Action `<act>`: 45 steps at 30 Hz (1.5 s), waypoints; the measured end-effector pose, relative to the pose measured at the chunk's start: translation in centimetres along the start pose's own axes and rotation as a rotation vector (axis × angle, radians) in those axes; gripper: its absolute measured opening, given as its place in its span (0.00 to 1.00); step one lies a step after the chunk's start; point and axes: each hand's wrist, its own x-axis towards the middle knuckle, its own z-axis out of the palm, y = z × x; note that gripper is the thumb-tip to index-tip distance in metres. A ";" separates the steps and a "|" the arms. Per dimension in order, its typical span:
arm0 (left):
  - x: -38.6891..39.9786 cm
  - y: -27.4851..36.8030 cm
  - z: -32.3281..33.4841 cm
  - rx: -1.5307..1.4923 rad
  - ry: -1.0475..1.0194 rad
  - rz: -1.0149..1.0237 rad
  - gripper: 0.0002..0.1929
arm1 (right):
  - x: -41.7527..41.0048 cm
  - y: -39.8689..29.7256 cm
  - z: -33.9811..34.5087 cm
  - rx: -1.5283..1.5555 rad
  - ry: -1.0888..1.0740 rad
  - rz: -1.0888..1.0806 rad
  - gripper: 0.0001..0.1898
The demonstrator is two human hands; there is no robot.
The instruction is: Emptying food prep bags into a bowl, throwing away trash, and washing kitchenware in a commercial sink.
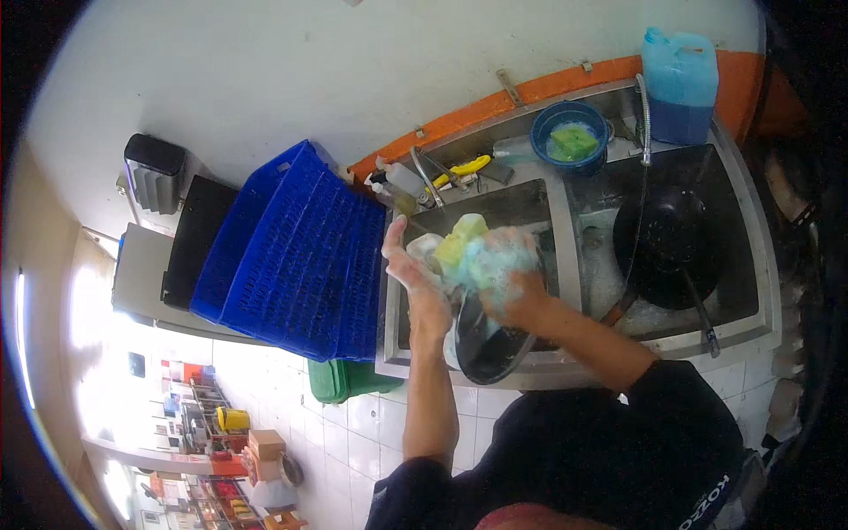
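Above the left basin of a stainless steel sink (566,255), both of my hands are covered in suds. My right hand (507,271) grips a foamy yellow-green sponge (462,244) against an item whose shape the lather mostly hides. My left hand (419,281) is beside it, fingers extended and thumb side hidden by foam; whether it holds the item is unclear. Just below my hands, a dark round pan or lid (493,351) leans tilted over the sink's front edge. In the right basin lies a black wok (666,245) with its handle over the front rim.
Blue perforated crates (285,265) stand left of the sink. Along the back ledge are a faucet (424,173), bottles (404,177), a yellow-handled tool (472,165), a blue tub (568,136) with a green sponge, and a blue jerrycan (679,93). A flexible hose (644,126) hangs over the right basin.
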 end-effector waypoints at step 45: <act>1.4 -0.3 0.7 -0.079 0.296 0.188 0.19 | 0.6 -2.9 1.1 0.996 -0.350 0.299 0.22</act>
